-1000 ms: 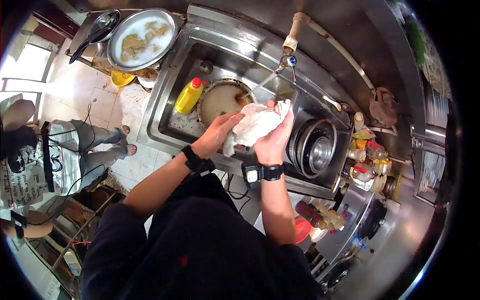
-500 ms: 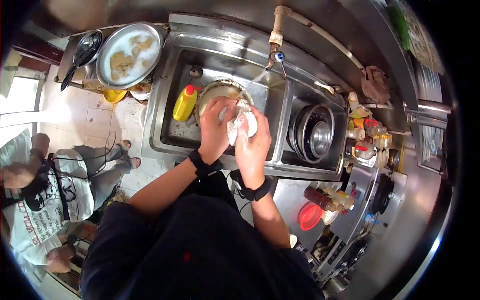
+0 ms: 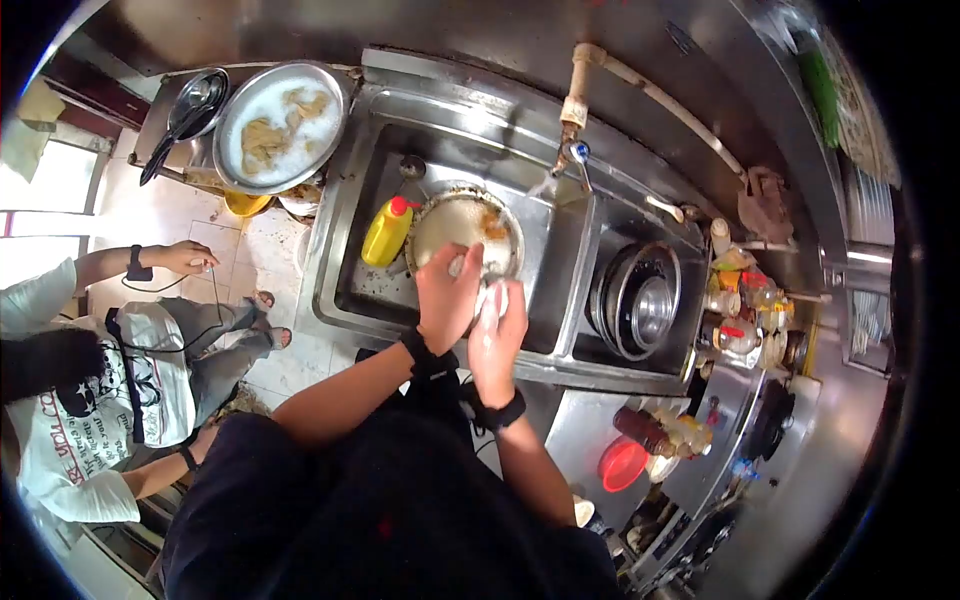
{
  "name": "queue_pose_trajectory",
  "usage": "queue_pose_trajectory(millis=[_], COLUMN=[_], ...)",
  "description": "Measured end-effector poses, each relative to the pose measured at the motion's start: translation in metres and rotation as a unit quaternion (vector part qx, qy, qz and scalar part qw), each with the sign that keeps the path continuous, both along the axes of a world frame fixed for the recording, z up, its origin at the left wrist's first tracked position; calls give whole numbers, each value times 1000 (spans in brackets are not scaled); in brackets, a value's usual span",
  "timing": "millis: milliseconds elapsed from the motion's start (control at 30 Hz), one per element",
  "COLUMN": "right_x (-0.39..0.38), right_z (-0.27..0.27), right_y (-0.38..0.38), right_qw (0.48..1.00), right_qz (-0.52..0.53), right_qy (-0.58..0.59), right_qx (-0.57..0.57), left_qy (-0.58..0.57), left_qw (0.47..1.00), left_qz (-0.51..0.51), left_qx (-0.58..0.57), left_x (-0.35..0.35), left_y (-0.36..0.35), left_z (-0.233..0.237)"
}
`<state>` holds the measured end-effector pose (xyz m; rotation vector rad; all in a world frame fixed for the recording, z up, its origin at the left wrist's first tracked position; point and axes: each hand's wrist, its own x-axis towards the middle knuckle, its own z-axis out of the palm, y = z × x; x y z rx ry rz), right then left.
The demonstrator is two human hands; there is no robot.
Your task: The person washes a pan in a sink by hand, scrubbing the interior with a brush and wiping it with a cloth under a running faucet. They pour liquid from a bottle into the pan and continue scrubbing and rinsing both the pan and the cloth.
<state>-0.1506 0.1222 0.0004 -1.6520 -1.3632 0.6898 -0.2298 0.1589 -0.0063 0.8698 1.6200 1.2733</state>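
Note:
Over the front of the left sink basin, my left hand (image 3: 448, 300) and my right hand (image 3: 497, 335) are closed together on a crumpled white cloth (image 3: 488, 284). Most of the cloth is hidden by my fingers. Just beyond them a round pan (image 3: 521, 240) holds cloudy liquid with an orange-brown patch. To its left stands a yellow bottle (image 3: 385, 235) with a red cap. Water runs from the tap (image 3: 571, 150) behind the basin.
Stacked metal bowls (image 3: 620, 300) sit in the right sink basin. A large bowl (image 3: 223, 140) of white liquid with tan pieces stands at the left. Another person (image 3: 150, 370) is at the left, holding a cable. Bottles and a red bowl (image 3: 623, 464) are at the right.
My hands have drawn back toward me, away from the pan, and the cloth is bunched smaller between them. The view has shifted slightly. The other person's arm now reaches forward.

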Motion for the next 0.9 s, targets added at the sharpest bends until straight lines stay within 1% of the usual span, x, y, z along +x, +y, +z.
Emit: queue_pose_trajectory(millis=[67,100,167,200,233,267,300,333,367,400,433,467,500,533,567,600,633,667,700,733,767,800,833,867,900], right_x=[5,10,33,33,29,22,13,14,20,30,40,38,37,36,21,20,20,28,36,40,37,28,22,21,23], right_z=[-2,-5,-23,-23,-18,-11,5,15,19,17,15,9,4,0,23,25,26,25,22,13,9,10,10,13,19], right_y=[0,9,30,26,22,23,21,28,36,48,57,63,59,52,43,49,49,56,72,76,68,59,57,61,67], right_qw=[1000,999,986,986,990,993,997,998,998,996,998,992,978,997,997,997,997,997,995,990,990,994,993,993,994], right_qz=[5,-32,-35,-37,-36,-31,-14,0,11,4,18,15,12,35,46,47,47,28,10,18,21,13,6,9,18], right_qy=[-9,23,127,125,81,39,52,22,-8,37,11,96,180,-36,9,18,24,28,34,114,115,55,-5,-4,26], right_qx=[0,-14,-99,-106,-109,-107,-55,-58,-62,-82,-65,-83,-103,-65,-61,-50,-49,-71,-88,-77,-79,-98,-116,-117,-109], left_qy=[-6,-5,5,36,34,21,9,-59,-57,-38,-22,9,-24,-46,-62,-61,-195,-324,-116,-73,-31,-28,-72,-116,-115], left_qw=[995,995,998,997,997,997,997,997,997,997,998,996,998,995,985,986,974,943,988,990,989,990,993,992,992], left_qz=[-57,-56,-66,-75,-75,-72,-71,-58,-61,-61,-60,-80,-37,-80,-121,-121,-86,-46,-90,-119,-144,-140,-93,-48,-50], left_qx=[-82,-84,6,0,-5,18,41,-3,-5,2,11,46,45,-36,-104,-97,-76,-57,-40,-29,-16,-13,-19,-30,-32], left_x=[5,10,22,23,22,18,15,19,22,28,34,33,42,31,16,18,25,31,30,25,19,16,16,17,22], left_y=[-8,-10,-15,-9,-3,6,10,7,6,1,-4,0,6,16,31,37,30,19,16,22,32,39,45,46,42], left_z=[-5,-8,-16,-21,-24,-26,-27,-23,-20,-15,-13,-16,-55,-55,-50,-43,-35,-27,-15,-11,-11,-15,-22,-28,-36])
